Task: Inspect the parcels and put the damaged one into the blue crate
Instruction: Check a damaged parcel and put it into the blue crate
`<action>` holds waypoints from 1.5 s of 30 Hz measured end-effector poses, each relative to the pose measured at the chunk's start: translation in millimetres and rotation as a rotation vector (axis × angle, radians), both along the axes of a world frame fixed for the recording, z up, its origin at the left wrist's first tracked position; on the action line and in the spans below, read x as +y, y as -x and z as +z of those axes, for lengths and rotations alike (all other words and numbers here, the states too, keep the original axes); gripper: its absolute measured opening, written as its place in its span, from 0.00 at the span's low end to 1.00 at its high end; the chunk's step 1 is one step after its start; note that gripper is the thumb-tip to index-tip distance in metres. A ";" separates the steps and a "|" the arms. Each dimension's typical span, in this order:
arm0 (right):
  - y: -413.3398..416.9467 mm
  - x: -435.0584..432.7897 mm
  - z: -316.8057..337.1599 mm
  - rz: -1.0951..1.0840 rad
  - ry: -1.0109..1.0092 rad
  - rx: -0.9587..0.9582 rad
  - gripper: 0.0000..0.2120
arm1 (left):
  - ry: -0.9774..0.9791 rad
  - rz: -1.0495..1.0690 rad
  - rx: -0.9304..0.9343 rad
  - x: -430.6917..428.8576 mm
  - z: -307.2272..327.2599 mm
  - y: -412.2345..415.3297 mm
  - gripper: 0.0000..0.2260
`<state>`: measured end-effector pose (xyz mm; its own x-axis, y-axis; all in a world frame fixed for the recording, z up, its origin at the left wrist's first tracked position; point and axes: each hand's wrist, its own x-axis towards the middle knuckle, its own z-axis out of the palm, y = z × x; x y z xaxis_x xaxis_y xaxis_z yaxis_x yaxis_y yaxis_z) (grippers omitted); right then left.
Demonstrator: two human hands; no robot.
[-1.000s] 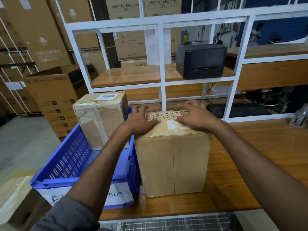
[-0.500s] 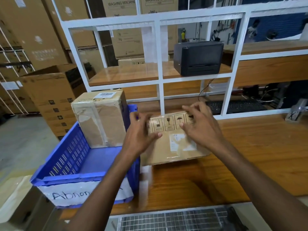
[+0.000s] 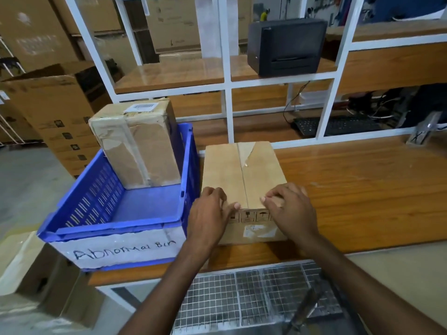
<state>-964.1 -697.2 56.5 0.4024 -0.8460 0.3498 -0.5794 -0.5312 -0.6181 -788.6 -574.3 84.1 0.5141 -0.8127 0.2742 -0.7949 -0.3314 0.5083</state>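
Parcel: the parcel [image 3: 242, 170] lies flat on the table [image 3: 362, 189], seam side up, just beside the blue crate [image 3: 111, 228] at its 9 o'clock.
Seam: the seam [image 3: 246, 155] looks torn toward 12 o'clock, which is probably the damage.
Hands: the left hand [image 3: 208, 213] and right hand [image 3: 290, 211] curl their fingers over the parcel's 6 o'clock top edge, holding it.
Crate: a taped parcel [image 3: 137, 146] stands upright at the crate's 12 o'clock end.
Risk: an edge-only hold may slip when the parcel is lifted, and the torn seam could split wider. Swinging it toward 9 o'clock could clip the crate wall or topple the taped parcel.
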 end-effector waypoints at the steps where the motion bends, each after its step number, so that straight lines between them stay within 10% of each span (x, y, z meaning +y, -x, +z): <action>1: -2.1 -2.0 0.6 0.017 -0.021 0.014 0.08 | 0.001 0.012 -0.013 -0.7 -3.5 -1.6 0.18; 12: -20.5 -16.5 14.9 0.019 -0.134 0.138 0.15 | -0.020 0.026 0.298 -31.1 -20.1 -21.8 0.23; 30: -58.6 -49.5 14.7 0.168 0.092 0.408 0.18 | -0.120 -0.227 -0.291 -71.0 -11.1 -39.9 0.13; 37: -61.1 -88.8 38.6 0.144 -0.068 0.205 0.14 | -0.139 -0.157 -0.086 -98.4 11.8 -67.1 0.11; 45: -92.9 -153.1 15.8 0.010 -0.210 0.208 0.33 | -0.243 0.060 0.127 -148.7 -1.8 -88.7 0.27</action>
<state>-871.1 -850.3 72.3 0.4558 -0.8868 0.0764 -0.7003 -0.4103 -0.5841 -699.8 -723.0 82.3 0.5811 -0.8138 0.0055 -0.7051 -0.5001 0.5027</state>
